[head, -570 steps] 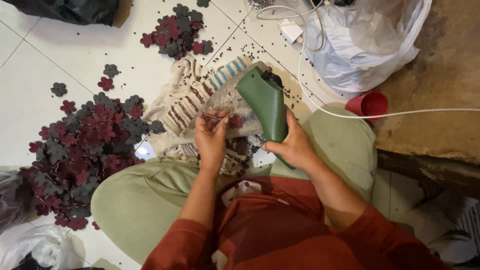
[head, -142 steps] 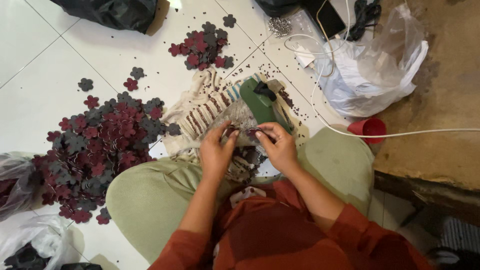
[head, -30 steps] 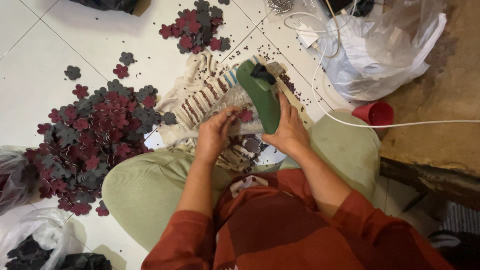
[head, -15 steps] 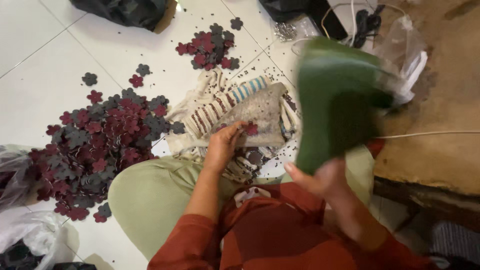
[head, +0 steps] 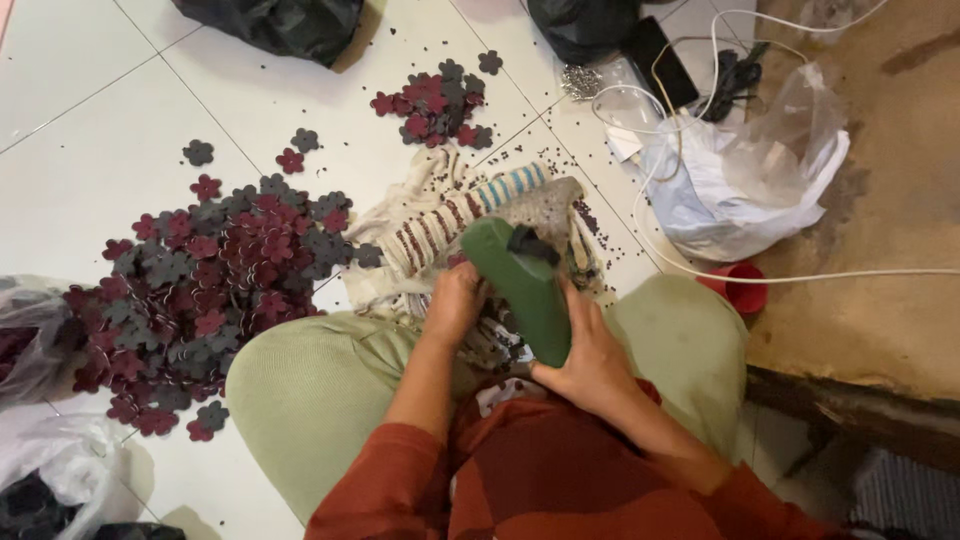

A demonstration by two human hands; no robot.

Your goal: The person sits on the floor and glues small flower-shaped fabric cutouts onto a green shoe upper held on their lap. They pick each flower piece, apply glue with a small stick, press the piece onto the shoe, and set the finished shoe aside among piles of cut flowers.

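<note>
- As we sat cross-legged on the white tiled floor [head: 90, 130], our right hand [head: 590, 355] was wrapped around the grip of a green glue gun [head: 520, 285], its nozzle end tilted down toward the patterned cloth [head: 450, 215] spread before our knees.
- Half a second before, we had swung the gun up high and close to the camera; now it was back low over the cloth, beside our other hand, which we judged meant the gluing stroke was on again rather than finished.
- Our left hand [head: 455, 300] was curled shut over the cloth, just beside the gun's tip; it seemed to pinch a small piece there, though we could not tell what lay under the fingers.
- A second before, gun and hand had stood in nearly this same pairing, so the lift looked like a brief break in a repeated motion.
- A large heap of dark red and grey felt flowers [head: 200, 280] lay to our left, near the knee, and a smaller cluster of flowers [head: 430, 105] sat farther off, beyond the cloth.
- A white cord [head: 800, 277] ran across the floor on our right, past a red cup [head: 740, 290] and a clear plastic bag [head: 740, 180].
- A black bag [head: 280, 25] rested at the top edge of the view.
</note>
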